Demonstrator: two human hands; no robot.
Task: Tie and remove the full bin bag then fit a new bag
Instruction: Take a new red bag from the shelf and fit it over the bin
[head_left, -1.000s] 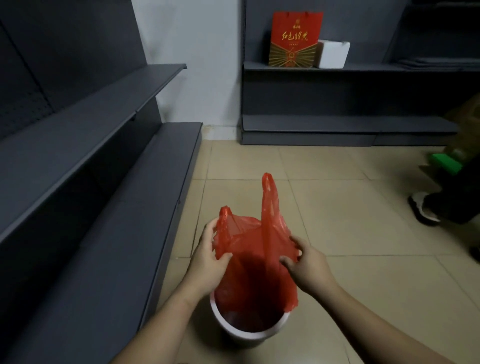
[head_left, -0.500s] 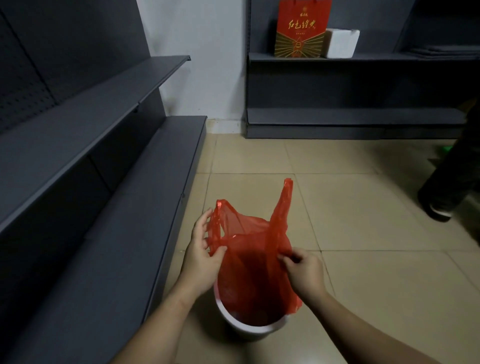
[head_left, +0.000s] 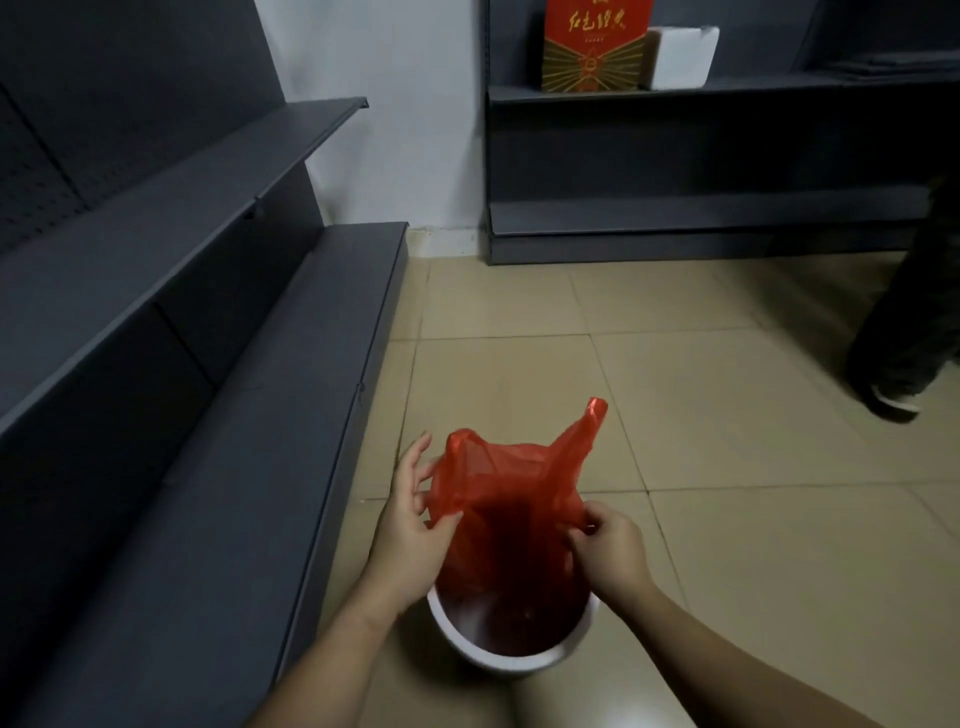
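A thin red plastic bag (head_left: 511, 514) stands in a small white bin (head_left: 511, 660) on the tiled floor, its lower part inside the bin and its two handles sticking up. My left hand (head_left: 413, 525) pinches the bag's left edge between thumb and fingers. On the other side, my right hand (head_left: 610, 551) pinches the right edge just below the taller handle. The bag's mouth is held apart between the two hands. What lies at the bottom of the bin is hidden by the bag.
Dark grey shelving (head_left: 182, 338) runs along the left, close to the bin. More shelving (head_left: 701, 166) at the back holds a red gift bag (head_left: 595, 47) and a white box (head_left: 683, 54). Another person's leg and shoe (head_left: 893, 374) stand at the right on the floor.
The hands and bag have shifted slightly right and lower in view; the taller handle leans right. The other person's leg has moved in the right of the view.
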